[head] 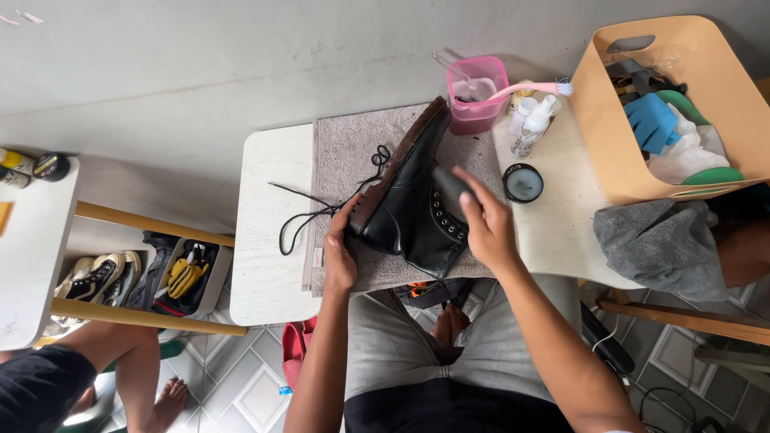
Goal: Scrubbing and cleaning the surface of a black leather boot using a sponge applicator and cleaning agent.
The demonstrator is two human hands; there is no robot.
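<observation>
The left hand point(340, 255) has its fingers wrapped around the toe and sole edge of a black leather lace-up boot point(409, 200), gripping it and holding it tipped on its side. The right hand point(485, 224) is closed around a small dark applicator point(451, 186), perhaps a brush or sponge, though its exact kind is hard to tell, and presses it against the boot's upper near the row of metal eyelets.

The boot lies on a grey towel point(353, 152) spread over a small white table point(269, 232). Its loose black laces point(309, 210) trail off the towel onto the table, towards the edge.

Just beyond the boot stands a pink plastic cup point(476, 95) holding liquid, with a pink toothbrush point(536, 88) laid across its rim. Small white bottles point(536, 119) stand beside it, and an open round tin point(523, 183) sits close to the right wrist. Further right are a tan basket point(618, 152) of supplies and a crumpled grey cloth point(662, 244).

Risks, as a judgement: the boot's heel is close to the cup, so a hard push could tip it and wet the towel. The right forearm could knock the open tin. The trailing laces could pick up polish or snag.
</observation>
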